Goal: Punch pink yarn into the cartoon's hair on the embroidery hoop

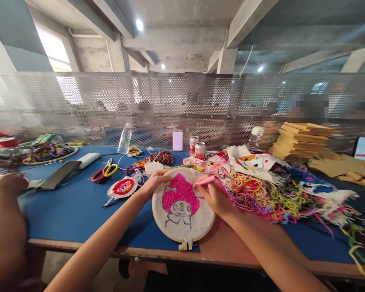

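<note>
A round embroidery hoop (158,225) stands tilted at the table's front edge, its brass-coloured screw at the bottom. Stretched in it is white cloth (197,227) with a drawn cartoon face, the hood filled with magenta yarn loops. My left hand (155,183) grips the hoop's upper left rim, thumb over the cloth. In my right hand (212,195) is a pink punch needle (206,181), held like a pen at the right side of the magenta area. Its tip is too small to make out. Pink yarn runs from it past my right wrist.
Red-and-yellow scissors (105,172), a round stitched patch (123,187) and a phone (59,175) lie to the left. Tangled yarn (261,192) heaps on the right. Drink cans (200,151) and a bottle (125,138) stand behind. Another person's arm (6,211) reaches in at far left.
</note>
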`<state>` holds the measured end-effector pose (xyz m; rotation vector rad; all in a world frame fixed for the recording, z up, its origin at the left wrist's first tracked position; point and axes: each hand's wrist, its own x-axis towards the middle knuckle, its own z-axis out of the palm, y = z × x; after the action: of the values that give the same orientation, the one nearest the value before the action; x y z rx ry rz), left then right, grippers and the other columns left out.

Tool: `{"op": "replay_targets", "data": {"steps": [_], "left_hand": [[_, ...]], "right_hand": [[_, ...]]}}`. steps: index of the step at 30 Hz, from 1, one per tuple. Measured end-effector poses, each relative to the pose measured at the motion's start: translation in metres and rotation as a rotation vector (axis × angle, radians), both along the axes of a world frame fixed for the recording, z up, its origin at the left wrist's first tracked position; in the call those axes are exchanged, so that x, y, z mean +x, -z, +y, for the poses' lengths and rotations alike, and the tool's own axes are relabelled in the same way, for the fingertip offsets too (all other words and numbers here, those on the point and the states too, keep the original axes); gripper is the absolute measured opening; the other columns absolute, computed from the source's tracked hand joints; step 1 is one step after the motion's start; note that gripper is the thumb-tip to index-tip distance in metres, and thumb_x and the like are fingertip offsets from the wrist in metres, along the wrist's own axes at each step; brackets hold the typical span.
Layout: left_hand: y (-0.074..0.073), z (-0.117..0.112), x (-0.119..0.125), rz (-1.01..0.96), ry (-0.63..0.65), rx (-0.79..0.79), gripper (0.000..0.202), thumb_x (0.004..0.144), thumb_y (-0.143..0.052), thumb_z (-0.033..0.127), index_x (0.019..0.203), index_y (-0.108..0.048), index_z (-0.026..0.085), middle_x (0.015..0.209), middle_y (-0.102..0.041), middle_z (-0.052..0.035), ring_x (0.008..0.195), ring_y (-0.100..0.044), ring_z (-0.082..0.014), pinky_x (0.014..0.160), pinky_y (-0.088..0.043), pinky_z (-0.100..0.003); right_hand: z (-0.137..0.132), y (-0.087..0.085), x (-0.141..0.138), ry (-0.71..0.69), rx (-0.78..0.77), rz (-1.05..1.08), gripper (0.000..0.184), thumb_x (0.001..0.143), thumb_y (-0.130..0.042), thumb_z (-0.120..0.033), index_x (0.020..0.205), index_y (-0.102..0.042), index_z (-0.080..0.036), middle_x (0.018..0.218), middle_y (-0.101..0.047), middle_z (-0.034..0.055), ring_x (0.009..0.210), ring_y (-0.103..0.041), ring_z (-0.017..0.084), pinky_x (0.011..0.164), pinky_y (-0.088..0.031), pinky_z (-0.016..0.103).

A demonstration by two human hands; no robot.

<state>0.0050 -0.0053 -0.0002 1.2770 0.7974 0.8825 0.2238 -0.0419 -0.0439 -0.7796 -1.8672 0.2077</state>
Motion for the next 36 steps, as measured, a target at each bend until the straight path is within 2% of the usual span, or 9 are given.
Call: {"op": "replay_targets", "data": {"steps": [8, 18, 33, 36], "left_hand": [[0.0005, 0.0021, -0.0016, 0.007, 0.014, -0.004, 0.034, 0.061, -0.070, 0.024, 0.092, -0.068, 0.010, 0.062, -0.063, -0.0019, 0.049, -0.054, -0.0111, 0.047, -0.039, -0.019], [-0.0003, 0.0013, -0.0016, 0.016, 0.024, 0.001, 0.038, 0.061, -0.070, 0.025, 0.097, -0.068, 0.013, 0.064, -0.064, -0.0013, 0.051, -0.054, -0.0124, 0.049, -0.039, -0.021], [-0.0009, 0.0005, -0.0015, 0.016, 0.033, 0.030, 0.037, 0.062, -0.068, 0.025, 0.097, -0.068, 0.012, 0.062, -0.063, -0.0013, 0.049, -0.054, -0.0114, 0.047, -0.038, -0.019], [-0.0016, -0.0004, -0.0016, 0.015, 0.030, 0.037, 0.042, 0.062, -0.068, 0.024, 0.103, -0.066, 0.013, 0.067, -0.065, -0.0019, 0.050, -0.055, -0.0118, 0.048, -0.039, -0.020]], "right_hand": [[-0.0008, 0.0017, 0.0020, -0.006, -0.002, 0.043, 0.011, 0.092, -0.043, -0.031, 0.090, -0.048, -0.021, 0.085, -0.056, 0.0051, 0.076, -0.059, 0.017, 0.063, -0.051, 0.031], [-0.0043, -0.0025, 0.0014, 0.002, 0.042, 0.046, 0.013, 0.092, -0.041, -0.032, 0.087, -0.047, -0.021, 0.083, -0.056, 0.0052, 0.075, -0.059, 0.017, 0.065, -0.052, 0.031], [0.0002, 0.0027, -0.0024, -0.026, -0.032, 0.022, 0.014, 0.090, -0.045, -0.034, 0.085, -0.049, -0.022, 0.079, -0.055, 0.0025, 0.073, -0.059, 0.016, 0.067, -0.051, 0.031], [-0.0002, 0.0016, -0.0049, 0.025, -0.055, -0.052, 0.015, 0.090, -0.047, -0.034, 0.081, -0.051, -0.022, 0.077, -0.057, 0.0018, 0.070, -0.058, 0.016, 0.067, -0.049, 0.030]]}}
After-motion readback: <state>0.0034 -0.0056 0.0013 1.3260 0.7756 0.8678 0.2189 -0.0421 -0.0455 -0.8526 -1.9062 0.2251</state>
